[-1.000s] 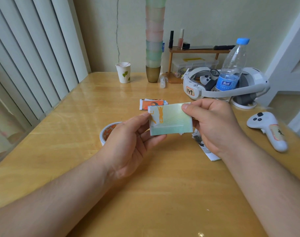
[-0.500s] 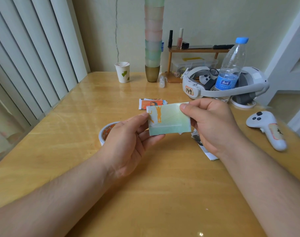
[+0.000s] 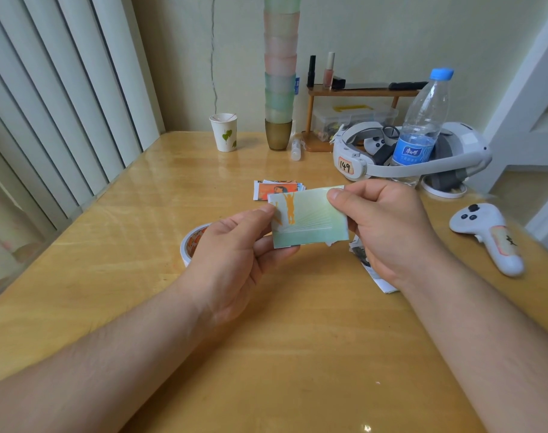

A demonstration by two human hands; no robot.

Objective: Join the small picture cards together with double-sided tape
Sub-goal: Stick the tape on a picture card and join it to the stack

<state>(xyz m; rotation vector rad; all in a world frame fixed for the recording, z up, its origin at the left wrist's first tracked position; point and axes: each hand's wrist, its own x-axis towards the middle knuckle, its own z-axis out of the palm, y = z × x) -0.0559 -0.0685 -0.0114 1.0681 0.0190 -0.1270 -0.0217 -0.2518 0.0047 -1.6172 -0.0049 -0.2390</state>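
1. A glossy wooden table (image 3: 116, 276) stands against a pale wall, with vertical blinds (image 3: 48, 104) at 9 o'clock.
2. The picture card (image 3: 310, 221) is held above the table's middle, long axis running left to right, printed face toward the camera, an orange figure near its left end.
3. The left hand (image 3: 235, 254) pinches the card's left edge; the right hand (image 3: 388, 226) pinches its upper right corner.
4. A card pile (image 3: 274, 189) lies at 12 o'clock of the held card; a tape roll (image 3: 193, 242) at 9 o'clock.
5. The headset (image 3: 407, 157) bears a label reading "149".
6. The bottle (image 3: 422, 126) label's writing is illegible.
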